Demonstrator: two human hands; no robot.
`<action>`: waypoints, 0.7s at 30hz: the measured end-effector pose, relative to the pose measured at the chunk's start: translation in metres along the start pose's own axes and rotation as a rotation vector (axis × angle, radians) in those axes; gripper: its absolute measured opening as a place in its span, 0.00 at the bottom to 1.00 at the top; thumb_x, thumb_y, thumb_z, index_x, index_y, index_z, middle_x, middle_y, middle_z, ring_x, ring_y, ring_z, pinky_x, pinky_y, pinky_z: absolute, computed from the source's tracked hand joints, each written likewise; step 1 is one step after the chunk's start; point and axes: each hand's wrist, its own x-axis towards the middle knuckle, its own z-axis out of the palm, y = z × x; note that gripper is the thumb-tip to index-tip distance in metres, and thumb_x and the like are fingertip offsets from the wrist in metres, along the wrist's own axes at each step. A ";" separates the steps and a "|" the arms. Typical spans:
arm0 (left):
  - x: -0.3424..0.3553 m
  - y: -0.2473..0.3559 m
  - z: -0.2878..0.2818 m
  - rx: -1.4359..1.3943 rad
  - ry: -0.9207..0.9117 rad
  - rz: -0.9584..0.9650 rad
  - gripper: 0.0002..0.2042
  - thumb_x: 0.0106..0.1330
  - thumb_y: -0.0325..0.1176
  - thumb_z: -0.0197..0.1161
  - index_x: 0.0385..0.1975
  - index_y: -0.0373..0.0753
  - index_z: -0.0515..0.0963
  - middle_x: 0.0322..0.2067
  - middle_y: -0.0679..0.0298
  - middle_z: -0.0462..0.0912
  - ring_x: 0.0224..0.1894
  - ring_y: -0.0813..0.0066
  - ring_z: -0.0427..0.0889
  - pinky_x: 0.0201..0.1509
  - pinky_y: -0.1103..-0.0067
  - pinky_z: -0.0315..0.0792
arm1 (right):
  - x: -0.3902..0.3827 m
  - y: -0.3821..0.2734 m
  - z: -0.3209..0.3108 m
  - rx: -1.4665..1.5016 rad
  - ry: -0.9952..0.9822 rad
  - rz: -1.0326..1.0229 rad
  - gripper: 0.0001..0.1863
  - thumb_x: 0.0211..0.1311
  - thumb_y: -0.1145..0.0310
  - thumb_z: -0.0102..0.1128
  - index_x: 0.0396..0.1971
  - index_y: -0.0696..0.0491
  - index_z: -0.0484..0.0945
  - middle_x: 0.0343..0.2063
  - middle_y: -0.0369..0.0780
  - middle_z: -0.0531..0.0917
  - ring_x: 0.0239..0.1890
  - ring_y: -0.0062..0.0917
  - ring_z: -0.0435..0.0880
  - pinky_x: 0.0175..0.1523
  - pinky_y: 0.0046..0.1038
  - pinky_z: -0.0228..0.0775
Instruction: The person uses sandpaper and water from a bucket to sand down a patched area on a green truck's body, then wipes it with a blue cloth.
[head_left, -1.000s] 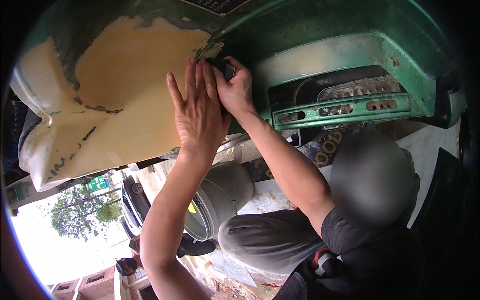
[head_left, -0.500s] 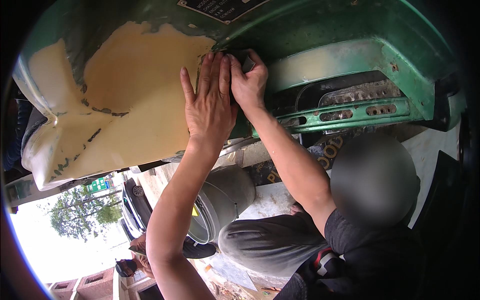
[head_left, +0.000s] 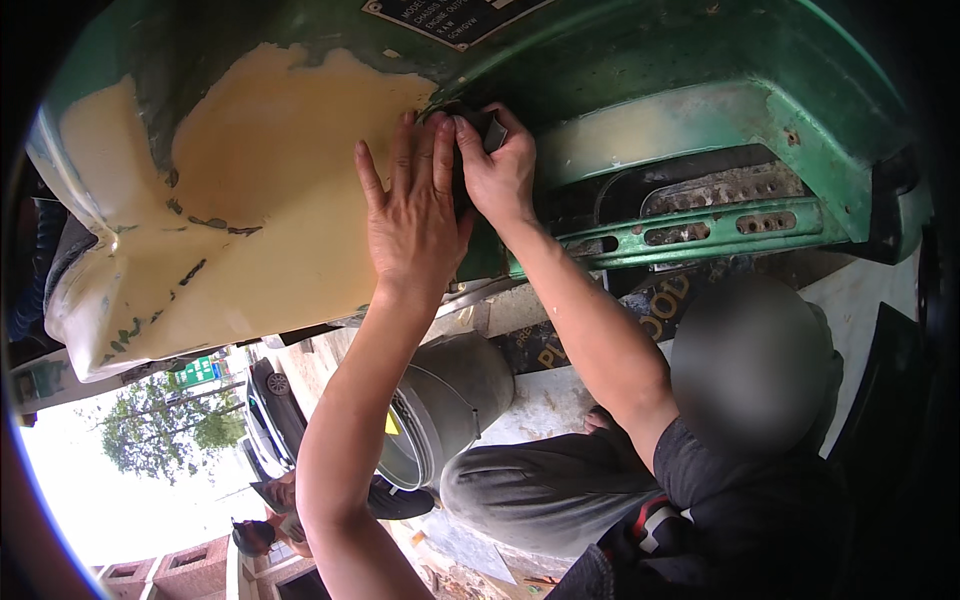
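1. Closest to us, a short black cloth sleeve (head_left: pixel 685 450) covers the right shoulder, and a knee in dark grey cloth trousers (head_left: pixel 540 490) is bent; we judge this low posture gives the reaching arms a steady base.
2. Ahead, the hands sit side by side, nearly touching at the fingertips. We see the left hand (head_left: pixel 412 215) laid flat, fingers spread and straight, probably to spread its pressure. The right hand (head_left: pixel 500 175) is clamped, thumb uppermost, around a thin dark piece with a flat grey face (head_left: pixel 497 133).
3. That piece lies against the surface, at the right border of a smooth beige filler-like coating (head_left: pixel 280 160). The hands hide much of it, so we cannot tell its material; two hands there likely keep it from tipping.
4. The coating covers part of a curved, green-painted metal panel (head_left: pixel 620 50); to the right runs a green slotted metal bar (head_left: pixel 720 222).
5. Beyond, we see a grey round bucket (head_left: pixel 465 385), then a dark car (head_left: pixel 270 400) and a leafy green tree (head_left: pixel 160 430).
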 end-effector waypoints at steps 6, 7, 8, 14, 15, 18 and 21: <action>0.001 -0.007 -0.007 -0.167 -0.034 0.042 0.51 0.61 0.59 0.64 0.80 0.43 0.47 0.79 0.68 0.50 0.82 0.63 0.39 0.81 0.46 0.25 | -0.002 -0.008 0.005 0.088 0.082 0.027 0.10 0.68 0.68 0.66 0.35 0.60 0.80 0.28 0.45 0.87 0.29 0.30 0.88 0.36 0.32 0.76; 0.005 -0.011 -0.014 -0.195 -0.072 0.042 0.51 0.61 0.59 0.64 0.79 0.43 0.47 0.79 0.68 0.50 0.83 0.63 0.39 0.80 0.46 0.25 | 0.000 -0.015 0.005 0.124 0.079 0.034 0.10 0.68 0.67 0.66 0.35 0.60 0.80 0.28 0.44 0.88 0.30 0.28 0.88 0.36 0.32 0.77; 0.003 -0.006 -0.009 -0.104 -0.037 0.027 0.51 0.61 0.59 0.64 0.79 0.43 0.47 0.79 0.67 0.50 0.83 0.63 0.39 0.80 0.46 0.25 | 0.003 -0.008 0.004 0.058 0.063 0.034 0.10 0.68 0.68 0.65 0.35 0.60 0.80 0.28 0.46 0.87 0.30 0.31 0.88 0.36 0.32 0.77; -0.003 -0.005 -0.003 -0.206 0.013 0.007 0.49 0.62 0.57 0.64 0.79 0.41 0.50 0.78 0.66 0.52 0.82 0.63 0.40 0.81 0.45 0.26 | -0.007 -0.009 0.003 -0.034 0.020 0.054 0.08 0.65 0.70 0.64 0.34 0.61 0.78 0.26 0.49 0.85 0.27 0.39 0.87 0.34 0.36 0.76; 0.000 -0.008 -0.007 -0.268 0.039 0.009 0.49 0.61 0.57 0.64 0.78 0.40 0.50 0.78 0.66 0.53 0.82 0.63 0.40 0.81 0.46 0.26 | -0.006 -0.015 0.005 0.039 0.068 0.046 0.08 0.65 0.71 0.64 0.34 0.61 0.78 0.26 0.50 0.84 0.27 0.40 0.87 0.34 0.36 0.75; -0.003 -0.005 -0.008 -0.115 -0.004 0.003 0.48 0.62 0.55 0.64 0.78 0.39 0.51 0.77 0.65 0.55 0.82 0.64 0.41 0.81 0.46 0.26 | -0.010 -0.004 0.009 -0.096 0.024 -0.001 0.07 0.63 0.71 0.64 0.35 0.60 0.79 0.26 0.51 0.84 0.28 0.45 0.85 0.34 0.36 0.75; -0.007 -0.008 -0.012 -0.162 -0.069 0.008 0.47 0.62 0.54 0.63 0.78 0.38 0.51 0.77 0.64 0.56 0.82 0.65 0.42 0.81 0.46 0.26 | -0.016 0.003 0.012 -0.135 -0.050 0.066 0.08 0.63 0.71 0.65 0.33 0.60 0.78 0.25 0.50 0.84 0.27 0.47 0.84 0.33 0.37 0.75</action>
